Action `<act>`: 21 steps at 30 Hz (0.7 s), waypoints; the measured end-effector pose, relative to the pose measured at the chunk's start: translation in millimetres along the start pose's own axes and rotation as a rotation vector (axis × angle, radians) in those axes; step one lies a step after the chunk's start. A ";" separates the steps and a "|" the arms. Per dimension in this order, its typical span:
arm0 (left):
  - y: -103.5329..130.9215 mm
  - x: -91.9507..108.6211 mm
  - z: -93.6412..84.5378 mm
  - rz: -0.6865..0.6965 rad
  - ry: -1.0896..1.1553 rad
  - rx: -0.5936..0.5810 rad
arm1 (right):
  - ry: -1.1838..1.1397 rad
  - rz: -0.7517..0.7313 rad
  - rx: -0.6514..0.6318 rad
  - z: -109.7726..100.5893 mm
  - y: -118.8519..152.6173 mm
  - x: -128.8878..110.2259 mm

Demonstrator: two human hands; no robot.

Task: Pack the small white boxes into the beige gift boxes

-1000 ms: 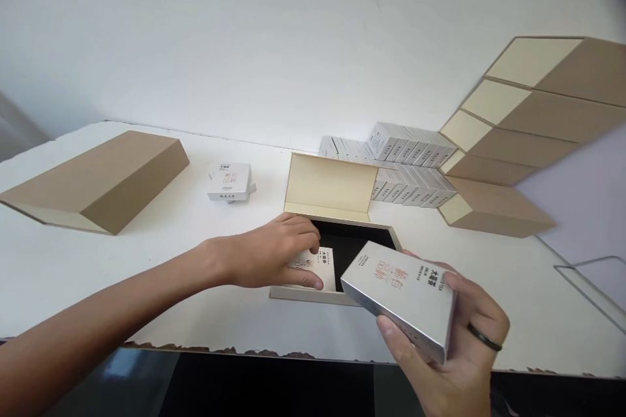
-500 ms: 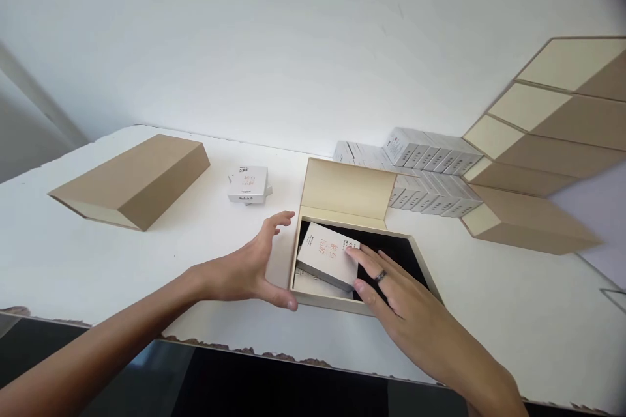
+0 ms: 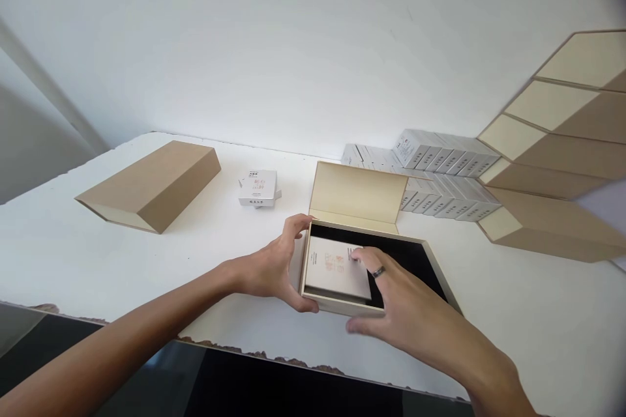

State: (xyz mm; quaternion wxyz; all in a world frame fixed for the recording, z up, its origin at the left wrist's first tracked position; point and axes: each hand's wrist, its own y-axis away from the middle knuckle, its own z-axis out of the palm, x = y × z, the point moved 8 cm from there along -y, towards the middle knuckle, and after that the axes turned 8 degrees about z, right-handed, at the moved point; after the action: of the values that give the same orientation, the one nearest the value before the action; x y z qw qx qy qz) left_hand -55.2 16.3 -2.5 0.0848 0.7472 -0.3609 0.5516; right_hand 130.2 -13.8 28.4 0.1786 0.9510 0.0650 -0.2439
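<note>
A cream gift box (image 3: 342,305) with a black interior lies on the table, its lid (image 3: 359,192) raised at the back. Inside at the left end, a small white carton (image 3: 337,267) with orange print lies flat. My left hand (image 3: 274,264) spans the left end of the gift box, fingers at the back corner and thumb at the front corner. With fingers touching the carton's right edge, my right hand (image 3: 401,293) reaches over the gift box. Its thumb is spread away in front of the box wall, and a dark ring circles one finger.
A closed brown box (image 3: 151,182) lies at the left of the white table. Small white cartons (image 3: 258,187) are stacked behind my left hand. Rows of white cartons (image 3: 445,176) stand along the wall, beside several stacked brown boxes (image 3: 562,137) at right.
The carton has gone from tilted to lying flat inside the gift box. My left hand has moved right onto the box end. My right thumb has come off the carton.
</note>
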 end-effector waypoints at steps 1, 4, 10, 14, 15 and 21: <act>-0.1 -0.2 0.5 -0.002 0.006 -0.004 | 0.001 -0.012 0.008 -0.4 0.6 -0.5; -1.3 2.2 1.9 0.013 0.010 -0.021 | -0.015 0.004 -0.007 1.3 0.2 1.9; -2.2 8.8 1.8 0.056 0.014 -0.009 | -0.051 0.037 -0.016 3.9 -3.5 6.1; -1.4 8.6 2.9 0.010 0.021 -0.012 | -0.047 0.046 -0.033 4.6 -3.9 7.9; -0.1 8.5 2.6 -0.002 0.019 -0.023 | -0.039 0.045 -0.029 4.6 -3.7 8.3; 21.5 7.0 -38.7 -0.052 -0.175 -0.030 | 0.030 0.063 0.046 4.7 -1.8 13.4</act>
State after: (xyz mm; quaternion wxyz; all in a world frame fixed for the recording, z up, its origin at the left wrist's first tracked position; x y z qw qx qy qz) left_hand -97.4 17.9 12.5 0.0786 0.8003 -0.3555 0.4764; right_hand 139.5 -13.3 17.5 0.1635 0.9600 0.0319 -0.2251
